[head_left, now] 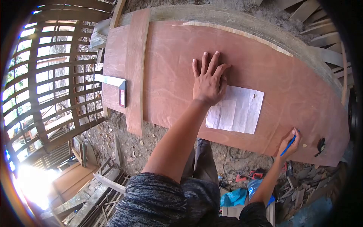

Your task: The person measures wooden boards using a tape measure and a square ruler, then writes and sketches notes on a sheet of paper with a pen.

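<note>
My left hand [210,81] lies on a reddish-brown plywood sheet [170,75] with its fingers spread. Its heel is at the upper left corner of a creased white paper sheet [240,109], which rests on the plywood. The paper has faint lines and a small dark mark near its upper right corner. Near the sheet's right front edge, my right hand [290,145] is closed around a slim blue pen [287,146]. The pen's tip is too small to make out. A small black object [320,146] lies to the right of that hand.
A flat wooden strip [136,72] crosses the plywood at left, beside a try square [123,94]. A long beam [211,15] runs behind. Slatted lattice [56,72] stands left. Below right are a red tool [257,174], a blue bag [233,197] and wood scraps [298,196].
</note>
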A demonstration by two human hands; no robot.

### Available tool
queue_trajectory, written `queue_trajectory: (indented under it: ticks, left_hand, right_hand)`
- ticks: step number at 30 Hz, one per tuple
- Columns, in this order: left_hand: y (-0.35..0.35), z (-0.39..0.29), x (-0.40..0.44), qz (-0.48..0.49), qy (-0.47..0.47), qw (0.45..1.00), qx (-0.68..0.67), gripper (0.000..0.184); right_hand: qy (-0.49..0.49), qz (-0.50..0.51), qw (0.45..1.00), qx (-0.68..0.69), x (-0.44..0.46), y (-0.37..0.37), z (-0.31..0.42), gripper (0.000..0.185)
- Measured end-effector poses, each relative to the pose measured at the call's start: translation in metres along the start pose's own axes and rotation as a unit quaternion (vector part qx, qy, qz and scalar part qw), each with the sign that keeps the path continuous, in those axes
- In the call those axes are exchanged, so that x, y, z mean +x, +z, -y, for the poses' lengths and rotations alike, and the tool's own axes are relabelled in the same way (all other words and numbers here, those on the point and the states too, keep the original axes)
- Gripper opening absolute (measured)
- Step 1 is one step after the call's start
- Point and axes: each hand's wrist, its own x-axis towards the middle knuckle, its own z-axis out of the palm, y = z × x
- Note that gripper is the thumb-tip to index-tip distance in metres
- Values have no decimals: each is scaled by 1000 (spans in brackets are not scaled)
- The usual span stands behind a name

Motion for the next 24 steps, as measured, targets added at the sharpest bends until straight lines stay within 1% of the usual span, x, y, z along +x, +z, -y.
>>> queue_trajectory:
  ticks: [10, 13, 16, 20, 22, 23, 24]
  left_hand:
    - [1, 0, -1, -2, 3, 1000, 13, 49]
    - [2, -1, 0, -5, 2, 1000, 12, 49]
    - [1, 1, 0, -4, 4, 1000, 14, 49]
    - [2, 1, -1, -4, 6, 1000, 11, 48]
    - [4, 2, -1, -7, 11, 1000, 20, 47]
    - [4, 3, -1, -11, 15, 1000, 16, 46]
    - [4, 3, -1, -11, 17, 1000, 18, 46]
  right_hand:
    - [-7, -1, 1000, -12, 3, -2, 11, 23]
    - [9, -5, 1000, 14, 2, -2, 14, 20]
    - [-8, -2, 1000, 13, 3, -3, 14, 20]
    - [-2, -14, 1000, 16, 2, -2, 13, 21]
    - [2, -22, 1000, 17, 3, -2, 18, 23]
    - [12, -6, 1000, -9, 3, -5, 17, 26]
    - [47, -15, 999, 22, -2, -6, 21, 26]
